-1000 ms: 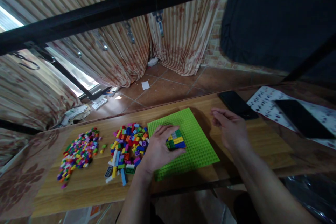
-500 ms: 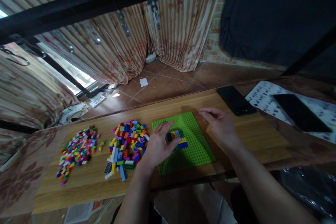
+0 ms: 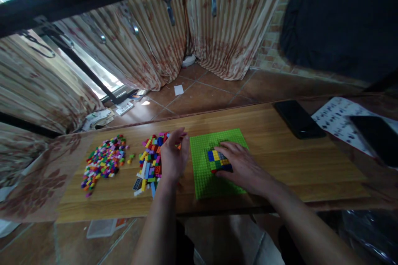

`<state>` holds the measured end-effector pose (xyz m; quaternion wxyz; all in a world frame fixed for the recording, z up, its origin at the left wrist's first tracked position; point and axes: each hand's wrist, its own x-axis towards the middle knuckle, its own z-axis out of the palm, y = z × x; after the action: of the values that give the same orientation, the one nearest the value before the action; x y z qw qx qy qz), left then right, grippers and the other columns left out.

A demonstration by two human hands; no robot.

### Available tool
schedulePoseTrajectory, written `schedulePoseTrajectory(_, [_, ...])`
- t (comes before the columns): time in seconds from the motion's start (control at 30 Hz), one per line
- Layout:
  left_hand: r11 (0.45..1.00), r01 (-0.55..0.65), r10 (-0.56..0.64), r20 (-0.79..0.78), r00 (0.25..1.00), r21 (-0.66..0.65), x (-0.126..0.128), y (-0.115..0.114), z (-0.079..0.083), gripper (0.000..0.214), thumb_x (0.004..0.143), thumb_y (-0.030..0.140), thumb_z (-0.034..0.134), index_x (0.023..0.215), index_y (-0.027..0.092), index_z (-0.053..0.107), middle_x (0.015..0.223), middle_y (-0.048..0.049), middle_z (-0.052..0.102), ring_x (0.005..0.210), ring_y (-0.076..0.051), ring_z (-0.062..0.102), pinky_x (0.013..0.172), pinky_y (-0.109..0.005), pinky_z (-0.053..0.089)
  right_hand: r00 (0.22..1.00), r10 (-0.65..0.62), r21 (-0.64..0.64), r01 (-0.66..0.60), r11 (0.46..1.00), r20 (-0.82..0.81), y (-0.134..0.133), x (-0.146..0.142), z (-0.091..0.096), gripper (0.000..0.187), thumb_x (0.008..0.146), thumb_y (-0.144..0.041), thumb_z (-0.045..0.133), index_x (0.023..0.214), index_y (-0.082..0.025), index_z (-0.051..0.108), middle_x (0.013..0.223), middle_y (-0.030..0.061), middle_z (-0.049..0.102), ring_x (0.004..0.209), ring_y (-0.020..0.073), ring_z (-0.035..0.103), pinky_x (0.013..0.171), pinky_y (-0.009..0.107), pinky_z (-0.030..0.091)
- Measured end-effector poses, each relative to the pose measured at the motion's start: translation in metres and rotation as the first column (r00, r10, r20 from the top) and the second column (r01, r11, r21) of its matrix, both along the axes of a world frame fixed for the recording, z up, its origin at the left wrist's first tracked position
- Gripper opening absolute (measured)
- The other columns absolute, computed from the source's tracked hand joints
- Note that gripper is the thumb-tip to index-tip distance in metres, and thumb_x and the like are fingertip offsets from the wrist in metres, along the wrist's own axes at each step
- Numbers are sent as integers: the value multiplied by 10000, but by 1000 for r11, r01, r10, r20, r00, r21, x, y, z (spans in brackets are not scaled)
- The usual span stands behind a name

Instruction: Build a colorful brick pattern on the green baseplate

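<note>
A green studded baseplate [image 3: 203, 186] lies on the wooden board, carrying a small block of joined toy bricks [image 3: 214, 160] in blue, yellow, green and red. My right hand [image 3: 244, 167] is closed around this brick block, fingers along its far side and thumb at its near edge, covering its right part. Just left of the baseplate, my left hand [image 3: 174, 155] is raised with its fingers curled together and pressed near the thumb. Whatever it may hold is hidden. Behind and beside it spreads a pile of larger loose bricks [image 3: 151, 159], partly covered by that hand.
Farther left lies a heap of small colourful bricks [image 3: 104, 159]. A black phone [image 3: 298, 119] rests on the board [image 3: 326, 169] at right, near a printed sheet [image 3: 334, 112] with another dark device [image 3: 376, 136] on it. A dark bar with hanging clips crosses above.
My left hand has moved off the baseplate toward the larger brick pile. My right hand has come from the plate's right side onto the brick block. The view has shifted slightly.
</note>
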<state>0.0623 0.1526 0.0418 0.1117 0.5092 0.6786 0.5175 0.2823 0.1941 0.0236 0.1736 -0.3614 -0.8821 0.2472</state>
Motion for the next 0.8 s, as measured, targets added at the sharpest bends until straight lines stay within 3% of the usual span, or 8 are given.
schedulePoseTrajectory(0.1, [997,-73,70,115,991,20,-9,1,-2,283,851,301,634,1081,141,669,961,-85,735,862,-173,697,800,-311,561,1000,11,15,-11,1000,14,1,1,-3,619,753,-331,748,1332,-270,536,1368,107,552,1304,326,466,1066,540,390])
schedulePoseTrajectory(0.23, [994,-87,71,238,969,59,-10,4,-5,256,831,289,649,1038,142,683,949,-77,738,862,-168,696,792,-291,554,998,16,30,-18,999,58,2,1,-4,591,769,-333,728,1321,-236,542,1382,118,540,1289,319,478,1063,533,395])
schedulePoseTrajectory(0.4, [993,-97,71,306,950,70,-3,6,-5,218,816,269,656,996,152,693,904,-58,740,792,-149,685,749,-267,546,1000,0,81,-1,997,16,4,-2,2,585,848,-479,626,1358,-216,513,1400,136,523,1297,317,473,1071,541,388])
schedulePoseTrajectory(0.57, [993,-93,66,328,942,67,5,6,-3,194,812,250,652,976,153,695,940,-66,746,834,-161,693,766,-271,549,989,-109,142,123,982,-102,4,-14,6,505,953,-462,449,1359,-168,510,1401,150,529,1316,291,467,1106,511,362])
schedulePoseTrajectory(0.8, [997,58,-45,213,976,-55,35,3,-1,172,872,232,582,993,171,689,974,-63,742,875,-175,693,805,-297,545,995,-79,221,63,973,64,-12,-38,0,488,963,-390,441,1371,-130,506,1480,156,464,1413,321,353,1159,572,242])
